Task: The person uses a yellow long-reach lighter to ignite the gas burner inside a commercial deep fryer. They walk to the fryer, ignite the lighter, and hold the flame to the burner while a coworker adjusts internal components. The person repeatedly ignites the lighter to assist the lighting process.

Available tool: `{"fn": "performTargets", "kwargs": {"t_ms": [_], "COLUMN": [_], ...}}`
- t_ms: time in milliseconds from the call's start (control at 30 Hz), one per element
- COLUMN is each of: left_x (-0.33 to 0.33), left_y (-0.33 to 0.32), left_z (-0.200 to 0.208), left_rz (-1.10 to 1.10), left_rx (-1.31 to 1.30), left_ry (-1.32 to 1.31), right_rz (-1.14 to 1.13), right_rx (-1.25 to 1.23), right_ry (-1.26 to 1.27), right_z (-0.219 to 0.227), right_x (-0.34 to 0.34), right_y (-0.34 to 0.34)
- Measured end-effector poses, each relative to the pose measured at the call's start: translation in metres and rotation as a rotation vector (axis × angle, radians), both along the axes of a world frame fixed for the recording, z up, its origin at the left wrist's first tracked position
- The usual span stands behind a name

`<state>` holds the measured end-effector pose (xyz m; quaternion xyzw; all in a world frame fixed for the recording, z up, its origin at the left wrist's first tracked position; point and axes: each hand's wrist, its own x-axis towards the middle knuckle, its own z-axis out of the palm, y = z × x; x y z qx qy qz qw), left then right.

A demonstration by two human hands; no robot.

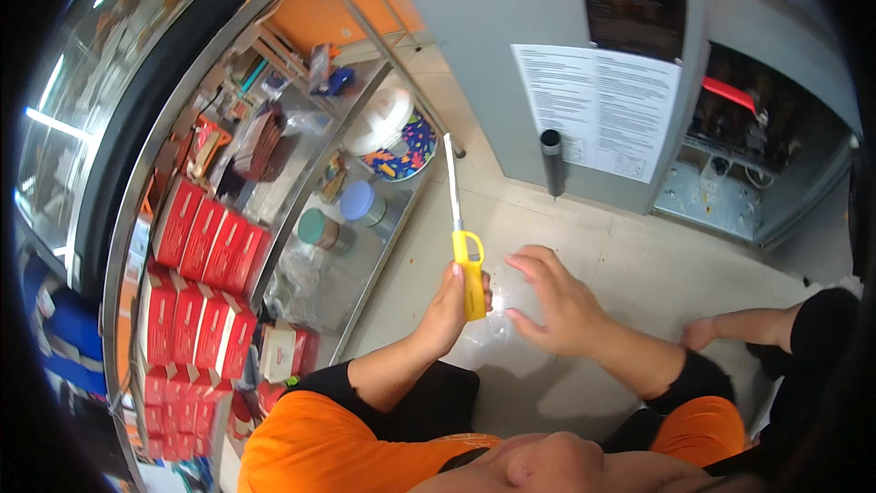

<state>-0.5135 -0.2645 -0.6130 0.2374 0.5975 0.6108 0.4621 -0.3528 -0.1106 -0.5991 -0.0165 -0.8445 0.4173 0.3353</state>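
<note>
My left hand (444, 312) is closed around the yellow handle of a long-necked gas lighter (472, 288). Its metal neck points away from me and upward, and no flame shows at the tip. Just to the right, my right hand (555, 303) is held in the air with thumb and fingers apart, touching nothing. Beyond both hands stands a grey metal cabinet door (484, 55), swung open, with printed sheets (598, 110) and a dark plate on it. To the right, the cabinet's opening shows a red lever handle (730, 97) and pipework.
On the left, a metal shelf rack (383, 246) holds stacked red boxes (205, 242), lidded jars (362, 204) and a colourful patterned tub (401, 151). A black cylindrical handle (553, 164) stands out from the door. Another person's hand (701, 333) is at the right, above the tiled floor.
</note>
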Motion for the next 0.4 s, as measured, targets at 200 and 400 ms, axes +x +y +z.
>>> {"fn": "performTargets", "kwargs": {"t_ms": [200, 400], "left_x": [0.002, -0.009], "left_y": [-0.018, -0.049], "left_z": [0.026, 0.023], "left_rz": [0.071, 0.010], "left_rx": [0.201, 0.210], "left_ry": [-0.001, 0.041], "right_rz": [0.028, 0.142], "right_rx": [-0.167, -0.271], "right_ry": [0.003, 0.045], "right_z": [-0.002, -0.006], "right_x": [-0.073, -0.093], "right_y": [-0.062, -0.084]}}
